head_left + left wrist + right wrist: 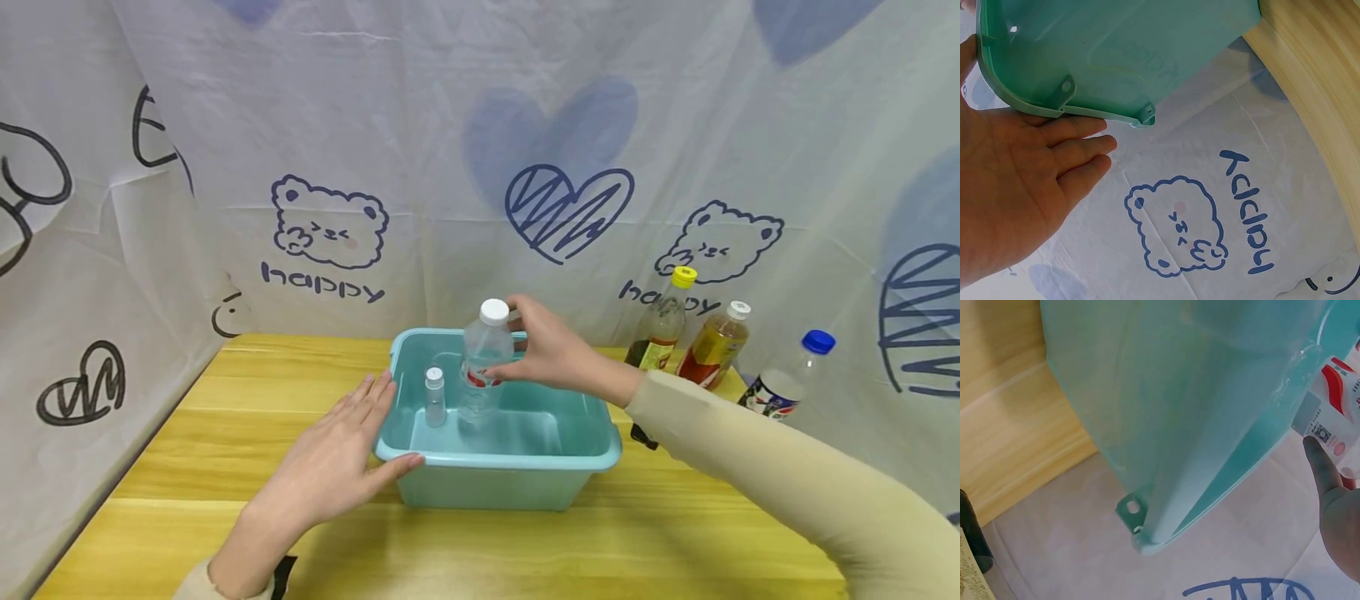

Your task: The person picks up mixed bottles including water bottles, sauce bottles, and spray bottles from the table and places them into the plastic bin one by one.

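Observation:
A teal plastic tub [495,483] stands on the wooden table. Inside it, a clear bottle with a white cap [477,337] is upright, gripped near its upper part by my right hand [551,346]. In the right wrist view the thumb lies against the bottle's red and white label [1335,394]. A small clear bottle with a white cap [434,396] stands to its left in the tub. My left hand [330,454] rests at the tub's left rim with fingers extended and the thumb over the front corner. The left wrist view shows those straight fingers [1085,147] along the rim.
To the tub's right stand a yellow-capped bottle with dark liquid [652,333], a white-capped bottle with reddish-brown liquid [712,346] and a blue-capped bottle [787,379]. A white printed cloth [435,125] hangs behind the table [180,442].

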`<move>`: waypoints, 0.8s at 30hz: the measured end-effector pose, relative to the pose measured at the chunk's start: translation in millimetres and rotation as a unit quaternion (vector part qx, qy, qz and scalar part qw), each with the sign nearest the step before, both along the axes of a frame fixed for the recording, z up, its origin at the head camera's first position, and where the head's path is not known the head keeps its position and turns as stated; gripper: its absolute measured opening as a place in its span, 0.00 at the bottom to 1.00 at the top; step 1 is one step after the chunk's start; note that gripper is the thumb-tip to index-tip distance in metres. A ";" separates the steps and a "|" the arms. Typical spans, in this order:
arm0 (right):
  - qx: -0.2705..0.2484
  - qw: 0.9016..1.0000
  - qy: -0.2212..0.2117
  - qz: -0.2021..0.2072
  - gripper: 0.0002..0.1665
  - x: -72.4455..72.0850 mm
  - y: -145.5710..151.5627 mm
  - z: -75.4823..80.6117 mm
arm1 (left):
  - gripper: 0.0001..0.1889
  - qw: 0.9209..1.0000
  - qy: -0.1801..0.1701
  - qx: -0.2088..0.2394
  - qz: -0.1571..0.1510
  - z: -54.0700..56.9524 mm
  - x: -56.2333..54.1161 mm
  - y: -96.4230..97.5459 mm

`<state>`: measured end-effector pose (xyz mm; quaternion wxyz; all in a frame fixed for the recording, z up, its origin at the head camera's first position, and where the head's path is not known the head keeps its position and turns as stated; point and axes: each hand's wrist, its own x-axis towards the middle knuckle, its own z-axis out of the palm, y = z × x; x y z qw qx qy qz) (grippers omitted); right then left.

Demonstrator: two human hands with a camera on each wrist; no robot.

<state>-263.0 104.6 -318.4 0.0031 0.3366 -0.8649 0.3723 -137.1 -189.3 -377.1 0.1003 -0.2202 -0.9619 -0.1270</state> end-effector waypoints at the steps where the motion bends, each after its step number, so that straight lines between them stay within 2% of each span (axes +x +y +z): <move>1: 0.006 1.000 0.001 0.001 0.50 -0.9 -1.6 -0.3 | 0.57 1.000 0.000 0.000 0.000 0.1 -0.1 0.1; 18: 0.088 0.996 -0.008 0.011 0.47 -10.5 -15.3 -14.0 | 0.57 1.000 -0.003 0.003 0.001 1.7 -0.3 0.6; 24: 0.102 0.995 -0.011 0.010 0.48 -13.8 -14.5 -17.7 | 0.56 1.000 0.000 0.000 0.000 1.0 0.5 0.4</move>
